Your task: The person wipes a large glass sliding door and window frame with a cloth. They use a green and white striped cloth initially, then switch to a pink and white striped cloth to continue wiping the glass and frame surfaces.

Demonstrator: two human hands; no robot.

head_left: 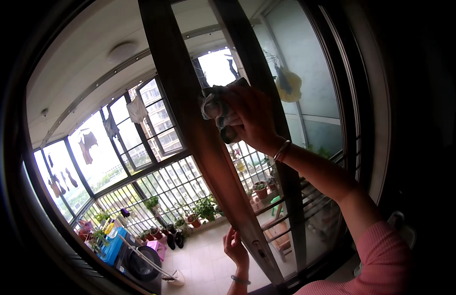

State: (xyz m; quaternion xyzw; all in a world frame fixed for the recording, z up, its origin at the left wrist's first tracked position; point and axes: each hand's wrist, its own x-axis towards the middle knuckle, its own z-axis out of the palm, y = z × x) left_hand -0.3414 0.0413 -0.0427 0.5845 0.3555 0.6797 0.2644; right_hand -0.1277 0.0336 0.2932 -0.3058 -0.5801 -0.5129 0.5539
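High on the door frame [213, 157], the right hand [251, 112] clutches a bunched cloth [213, 106], likely soft, light, best gripped mid-wad; lower beside it, the left hand [235, 250] curls half-open, seemingly empty.

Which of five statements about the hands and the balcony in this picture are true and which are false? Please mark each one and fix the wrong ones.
1. The right hand holds a crumpled cloth. True.
2. The left hand holds a cloth too. False: no cloth shows in the left hand, which is beside the lower part of the door frame.
3. Laundry hangs near the windows. True.
4. The right sleeve is blue. False: the sleeve is pink.
5. Dark shoes stand near potted plants. True.
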